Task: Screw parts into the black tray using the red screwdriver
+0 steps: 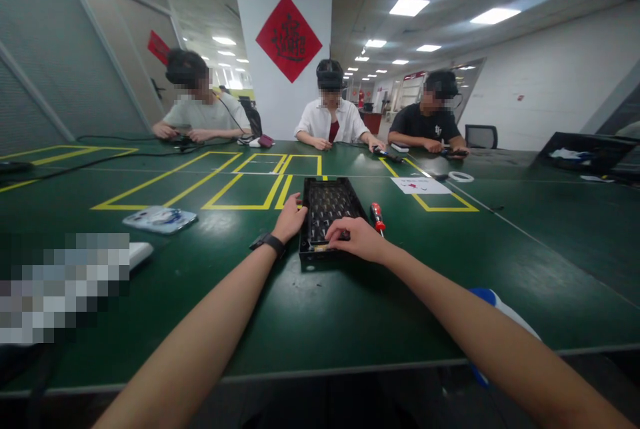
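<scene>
In the head view a black tray-like case (315, 257) lies on the green table, holding rows of small metallic pieces that look like bits. My left hand (291, 217) grips the case's left edge, thumb on the rim and fingers along its outer side. Over the case's near right part, my right hand (357, 238) has its fingers bent together in a pinch. Whatever it may hold is too small and dark to name. A small yellowish piece (320, 248) shows by the near rim. Just right of the case rests a red-and-black screwdriver (377, 217).
A phone in a pale patterned case (160, 218) lies to the left, near a pixelated white object (140, 254). Yellow tape (240, 206) marks the green table (400, 322). A blue-and-white object (505, 309) sits under my right forearm. Three people work across the table.
</scene>
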{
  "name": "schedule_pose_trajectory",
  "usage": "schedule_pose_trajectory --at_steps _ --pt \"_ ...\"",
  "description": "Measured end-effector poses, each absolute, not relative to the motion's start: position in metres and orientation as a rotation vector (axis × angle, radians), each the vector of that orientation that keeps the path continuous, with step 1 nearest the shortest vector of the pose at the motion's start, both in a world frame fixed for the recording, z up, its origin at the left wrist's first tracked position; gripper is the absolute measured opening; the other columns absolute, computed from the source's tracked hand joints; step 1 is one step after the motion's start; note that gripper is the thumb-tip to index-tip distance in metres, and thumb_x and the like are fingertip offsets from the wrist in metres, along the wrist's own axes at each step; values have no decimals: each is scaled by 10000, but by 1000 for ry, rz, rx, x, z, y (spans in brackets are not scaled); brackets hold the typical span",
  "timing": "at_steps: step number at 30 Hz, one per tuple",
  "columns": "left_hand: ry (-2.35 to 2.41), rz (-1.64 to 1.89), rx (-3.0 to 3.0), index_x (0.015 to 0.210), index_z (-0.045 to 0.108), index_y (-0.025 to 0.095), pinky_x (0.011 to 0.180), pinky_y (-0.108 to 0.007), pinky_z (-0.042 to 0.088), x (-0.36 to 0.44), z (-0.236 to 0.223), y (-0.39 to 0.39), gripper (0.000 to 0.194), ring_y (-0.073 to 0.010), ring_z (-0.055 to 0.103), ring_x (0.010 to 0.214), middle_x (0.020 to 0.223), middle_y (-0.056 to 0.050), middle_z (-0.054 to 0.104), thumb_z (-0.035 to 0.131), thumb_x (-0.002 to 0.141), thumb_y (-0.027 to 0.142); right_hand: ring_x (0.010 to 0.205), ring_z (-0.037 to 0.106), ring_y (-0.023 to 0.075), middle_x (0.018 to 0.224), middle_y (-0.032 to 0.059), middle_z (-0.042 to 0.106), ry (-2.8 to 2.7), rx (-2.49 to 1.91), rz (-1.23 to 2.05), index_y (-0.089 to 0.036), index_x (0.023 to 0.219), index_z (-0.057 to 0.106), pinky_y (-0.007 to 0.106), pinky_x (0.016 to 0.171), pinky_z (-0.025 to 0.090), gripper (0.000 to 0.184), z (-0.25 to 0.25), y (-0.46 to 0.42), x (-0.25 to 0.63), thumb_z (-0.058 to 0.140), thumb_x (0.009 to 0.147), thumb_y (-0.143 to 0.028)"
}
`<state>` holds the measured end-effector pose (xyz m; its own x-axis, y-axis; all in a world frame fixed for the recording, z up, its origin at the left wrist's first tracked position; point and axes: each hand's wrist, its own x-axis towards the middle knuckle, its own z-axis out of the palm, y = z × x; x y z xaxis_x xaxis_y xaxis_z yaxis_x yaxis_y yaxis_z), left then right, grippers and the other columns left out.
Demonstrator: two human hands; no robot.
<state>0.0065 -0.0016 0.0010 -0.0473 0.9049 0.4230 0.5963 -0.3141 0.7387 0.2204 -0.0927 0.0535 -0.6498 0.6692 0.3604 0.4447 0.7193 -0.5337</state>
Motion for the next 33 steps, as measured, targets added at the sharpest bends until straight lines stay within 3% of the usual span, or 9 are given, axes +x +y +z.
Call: schedule_pose_trajectory --at_steps 10,19,33 --pt "1556 1293 1890 1240 427 100 931 -386 417 7 3 -2 517 -227 517 1070 1143 -143 537 442 729 178 754 625 141 764 12 687 -2288 -817 712 -170 972 589 262 739 423 296 54 -95 221 675 707 -270" --pt "1568 1275 1943 1185 463 87 941 -371 416 7 2 0 461 -219 523 1068 1139 -142 551 425 733 167 694 604 122 751 11 659 -2320 -845 565 -170 768 633 247 708 425 115 51 -94 220 648 730 -278" --pt "1583 1272 1979 1121 520 119 938 -368 414 4 0 3 416 -214 531 1052 1132 -113 571 433 719 184 731 637 128 788 17 681 -2313 -787 659 -162 827 627 256 741 438 147 55 -94 222 665 716 -252"
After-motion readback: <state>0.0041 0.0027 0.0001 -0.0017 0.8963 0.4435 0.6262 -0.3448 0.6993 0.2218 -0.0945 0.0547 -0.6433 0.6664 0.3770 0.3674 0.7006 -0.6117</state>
